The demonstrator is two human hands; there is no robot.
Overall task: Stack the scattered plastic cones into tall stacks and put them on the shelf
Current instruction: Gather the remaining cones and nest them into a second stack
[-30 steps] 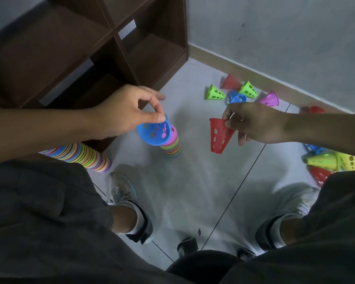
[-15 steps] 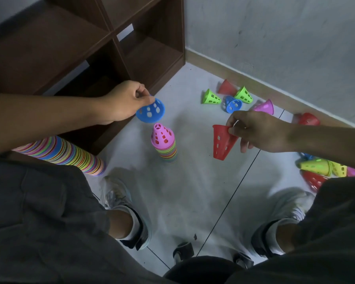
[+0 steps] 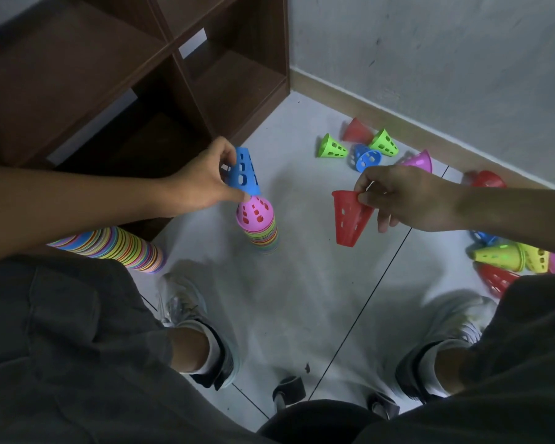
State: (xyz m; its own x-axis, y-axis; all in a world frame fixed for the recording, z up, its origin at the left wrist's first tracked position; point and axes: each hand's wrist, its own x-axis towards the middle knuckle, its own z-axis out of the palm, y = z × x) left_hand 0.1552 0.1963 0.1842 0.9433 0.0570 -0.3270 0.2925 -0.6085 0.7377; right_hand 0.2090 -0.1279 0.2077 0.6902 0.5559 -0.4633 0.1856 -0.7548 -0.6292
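Left grip [image 3: 202,184]: thumb and fingers are curled round a blue perforated cone [image 3: 243,172], held narrow end up and tilted slightly, its wide rim just above and touching or nearly touching the top of a short upright stack of cones [image 3: 260,229] on the floor [image 3: 269,315]. That stack is capped by a pink perforated cone [image 3: 254,213], with many coloured rims showing below it.

Right grip [image 3: 407,197]: thumb and forefinger pinch the rim of a red perforated cone [image 3: 350,216], which hangs narrow end down, clear of the floor and well apart from the stack; the other fingers hang loosely curled beneath the hand.

A second, much longer stack of multicoloured cones [image 3: 116,248] shows beside the left knee, its upper part hidden behind the left forearm; its base is just in front of the dark wooden shelf unit [image 3: 141,75], whose compartments hold nothing that can be seen.

Loose cones lie on the floor near the skirting: two green cones [image 3: 330,149] [image 3: 384,143], a red one [image 3: 357,131], a blue one [image 3: 366,158] and a pink one [image 3: 417,161] partly behind the right hand. At the right edge a further cluster includes a red cone [image 3: 488,179], a yellow-green cone [image 3: 500,256], a yellow one [image 3: 537,258], another red one [image 3: 496,278] and part of a blue one [image 3: 484,237].

The person sits with both knees spread, pale shoes [image 3: 186,302] on the grey tiled floor, and chair castors [image 3: 288,389] show at the bottom.
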